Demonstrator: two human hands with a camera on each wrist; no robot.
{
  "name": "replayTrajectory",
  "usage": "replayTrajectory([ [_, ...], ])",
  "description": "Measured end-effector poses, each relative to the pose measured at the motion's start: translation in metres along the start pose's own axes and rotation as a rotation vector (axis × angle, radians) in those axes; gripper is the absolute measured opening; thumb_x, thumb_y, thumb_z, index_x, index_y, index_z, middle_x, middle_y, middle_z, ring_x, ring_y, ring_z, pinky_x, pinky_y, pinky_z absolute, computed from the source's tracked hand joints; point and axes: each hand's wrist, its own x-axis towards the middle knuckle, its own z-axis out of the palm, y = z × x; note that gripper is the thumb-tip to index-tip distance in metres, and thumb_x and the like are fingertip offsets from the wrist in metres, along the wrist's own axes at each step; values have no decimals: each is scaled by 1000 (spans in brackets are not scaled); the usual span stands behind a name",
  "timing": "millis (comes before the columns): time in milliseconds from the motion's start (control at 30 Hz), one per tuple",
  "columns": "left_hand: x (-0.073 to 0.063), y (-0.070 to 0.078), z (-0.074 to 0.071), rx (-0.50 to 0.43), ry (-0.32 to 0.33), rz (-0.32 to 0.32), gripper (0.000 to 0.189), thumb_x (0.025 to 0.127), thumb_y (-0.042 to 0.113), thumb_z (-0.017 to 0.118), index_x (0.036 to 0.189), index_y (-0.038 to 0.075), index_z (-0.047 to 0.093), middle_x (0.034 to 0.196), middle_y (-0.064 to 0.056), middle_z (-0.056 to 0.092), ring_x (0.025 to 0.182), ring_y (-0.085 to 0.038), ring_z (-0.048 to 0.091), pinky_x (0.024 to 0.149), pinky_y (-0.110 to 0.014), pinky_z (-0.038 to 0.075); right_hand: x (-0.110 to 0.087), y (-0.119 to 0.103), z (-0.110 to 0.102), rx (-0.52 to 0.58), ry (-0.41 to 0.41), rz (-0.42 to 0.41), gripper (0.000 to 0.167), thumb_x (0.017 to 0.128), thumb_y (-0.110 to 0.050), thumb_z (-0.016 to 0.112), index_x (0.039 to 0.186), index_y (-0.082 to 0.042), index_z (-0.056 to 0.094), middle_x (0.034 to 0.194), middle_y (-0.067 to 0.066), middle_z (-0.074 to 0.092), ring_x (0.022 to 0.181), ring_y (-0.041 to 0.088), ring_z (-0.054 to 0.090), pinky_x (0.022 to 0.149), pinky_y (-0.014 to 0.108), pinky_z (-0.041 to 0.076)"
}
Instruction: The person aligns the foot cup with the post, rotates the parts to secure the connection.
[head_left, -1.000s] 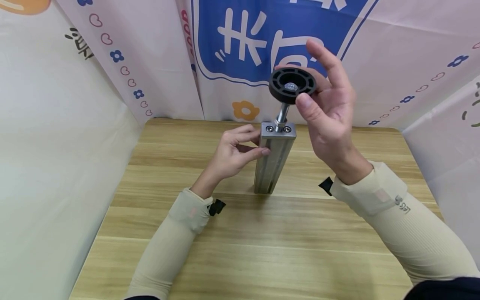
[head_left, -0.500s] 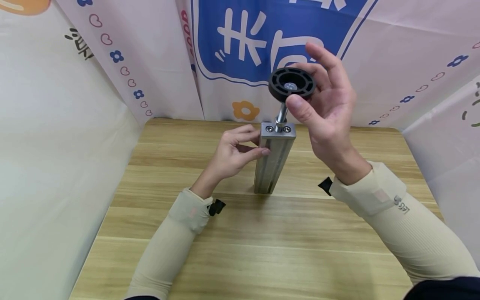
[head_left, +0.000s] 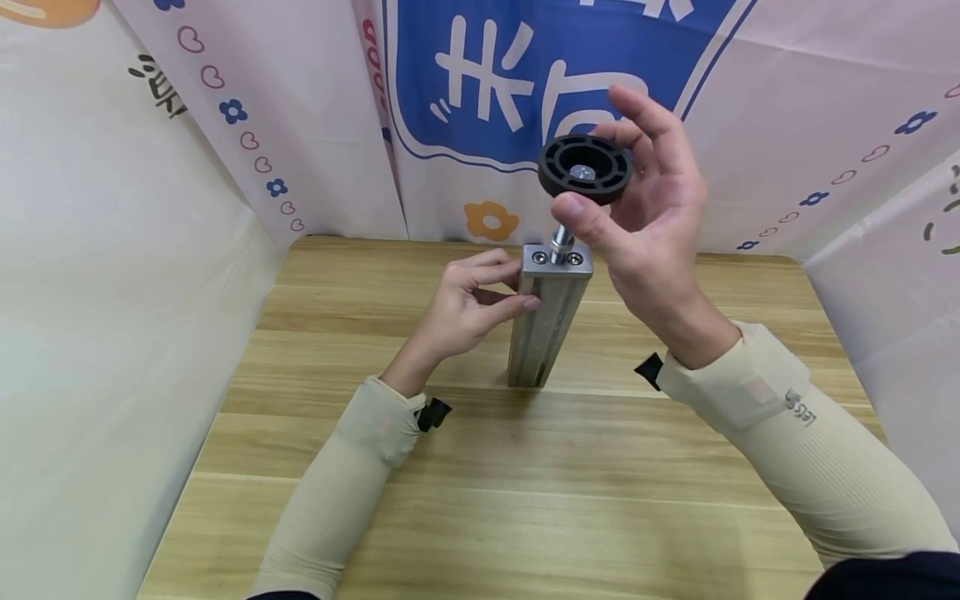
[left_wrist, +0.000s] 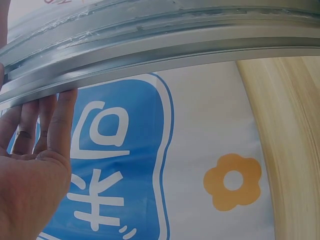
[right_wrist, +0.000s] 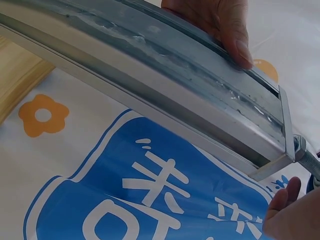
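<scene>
A grey aluminium profile (head_left: pixel 549 325) stands upright on the table. My left hand (head_left: pixel 474 312) grips it near its top, thumb on the front face and fingers behind. An end plate (head_left: pixel 531 267) with two screws caps the profile, and a threaded stud (head_left: pixel 561 242) with a nut (right_wrist: pixel 300 148) rises from it. On top of the stud sits a round black levelling foot (head_left: pixel 552 182). My right hand (head_left: pixel 663 225) holds the foot's rim, its thumb at the front and its fingers curved around the right and back; some fingertips are hidden. The left wrist view shows left-hand fingers against the profile's edge.
Under the profile is a wood-grain table (head_left: pixel 480 500). A printed white cloth wall (head_left: pixel 330 150) with a blue panel (head_left: pixel 420 100) rises just behind the table's back edge. More white cloth hangs at the left and right sides.
My right thumb has slid left along the front of the levelling foot, while the fingers behind have drawn back to the right. My left hand and the profile have stayed still.
</scene>
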Motion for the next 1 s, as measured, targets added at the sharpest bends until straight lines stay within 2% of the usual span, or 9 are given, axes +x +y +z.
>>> replayTrajectory([
  [200, 0, 0, 0, 4, -1, -2, 39, 89, -10, 76, 128, -10, 70, 102, -20, 67, 93, -14, 67, 80, -39, 70, 1, 1, -1, -31, -4, -11, 102, 70, -41, 99, 144, 7, 47, 117, 13, 55, 108, 24, 57, 95, 25, 57],
  [300, 0, 0, 0, -1, 0, 3, 39, 89, -11, 76, 128, -11, 69, 102, -21, 67, 93, -13, 67, 79, -39, 70, 0, 0, -1, -5, -4, -1, 103, 71, -43, 99, 144, 7, 47, 121, 14, 57, 112, 26, 59, 98, 26, 59],
  [400, 0, 0, 0, -6, 1, 0, 39, 89, -12, 76, 127, -11, 69, 102, -21, 67, 93, -13, 67, 79, -39, 70, 0, -1, -2, 59, -28, 16, 99, 76, -43, 96, 146, 6, 45, 126, 18, 60, 116, 30, 63, 100, 30, 63],
  [467, 0, 1, 0, -11, 1, -6, 38, 89, -12, 76, 127, -12, 69, 102, -22, 66, 93, -12, 67, 80, -40, 70, 1, -2, -4, 107, -50, 28, 87, 85, -33, 90, 148, 5, 43, 130, 20, 61, 118, 33, 64, 99, 33, 65],
  [533, 0, 1, 0, -14, 1, -11, 38, 89, -12, 75, 126, -12, 69, 102, -22, 66, 93, -12, 66, 80, -40, 70, 1, -3, -5, 134, -74, 35, 72, 92, -18, 78, 149, 5, 42, 132, 22, 62, 119, 35, 65, 98, 36, 65],
  [633, 0, 1, 0, -18, 0, -14, 37, 89, -12, 75, 126, -13, 69, 102, -23, 66, 93, -11, 66, 81, -40, 70, 2, -4, -5, 147, -88, 39, 62, 92, 0, 60, 151, 5, 41, 131, 22, 65, 121, 35, 66, 99, 36, 65],
  [700, 0, 1, 0, -18, -1, -15, 37, 89, -12, 75, 126, -13, 69, 103, -23, 66, 94, -11, 66, 81, -39, 70, 1, -4, -5, 147, -91, 38, 61, 91, 4, 54, 151, 5, 41, 130, 21, 68, 120, 33, 68, 100, 36, 65],
  [833, 0, 1, 0, -15, -4, -17, 38, 90, -12, 75, 127, -13, 69, 104, -23, 66, 94, -12, 66, 81, -39, 70, 0, -4, -6, 177, -77, 43, 62, 92, 4, 58, 152, 6, 40, 126, 20, 72, 119, 31, 70, 102, 37, 64],
  [1000, 0, 1, 0, -14, -6, -14, 38, 90, -12, 75, 127, -13, 69, 105, -23, 66, 94, -12, 66, 82, -39, 70, -2, -4, -5, 153, -52, 27, 74, 91, -9, 77, 152, 8, 38, 123, 20, 72, 117, 31, 70, 106, 37, 62],
])
